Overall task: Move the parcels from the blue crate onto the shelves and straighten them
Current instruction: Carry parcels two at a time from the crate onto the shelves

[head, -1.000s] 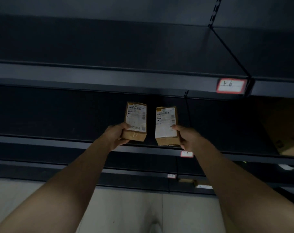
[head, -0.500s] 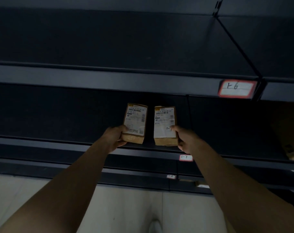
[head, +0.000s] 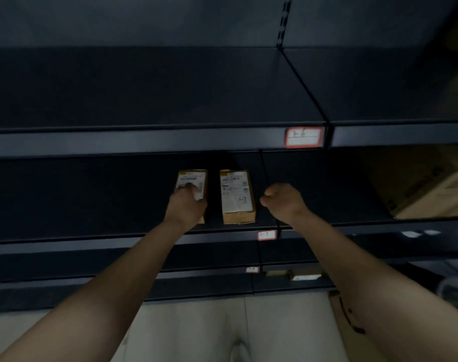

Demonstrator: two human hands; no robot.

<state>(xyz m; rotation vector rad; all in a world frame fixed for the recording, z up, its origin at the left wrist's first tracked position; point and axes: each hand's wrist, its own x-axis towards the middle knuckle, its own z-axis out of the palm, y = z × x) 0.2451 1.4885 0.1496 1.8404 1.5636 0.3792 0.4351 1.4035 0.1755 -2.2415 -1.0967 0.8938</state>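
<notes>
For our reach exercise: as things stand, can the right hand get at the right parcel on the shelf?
Probably yes: the right hand, holding nothing, is beside the right parcel, with bare shelf between.

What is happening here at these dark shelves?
A person is putting small parcels on a shelf marked with the tag 1-7. Two parcels lie there side by side with a gap between them. The left hand rests on top of the left parcel; whether it grips it is unclear. The right hand is beside the right parcel, apart from it, fingers curled and holding nothing.
</notes>
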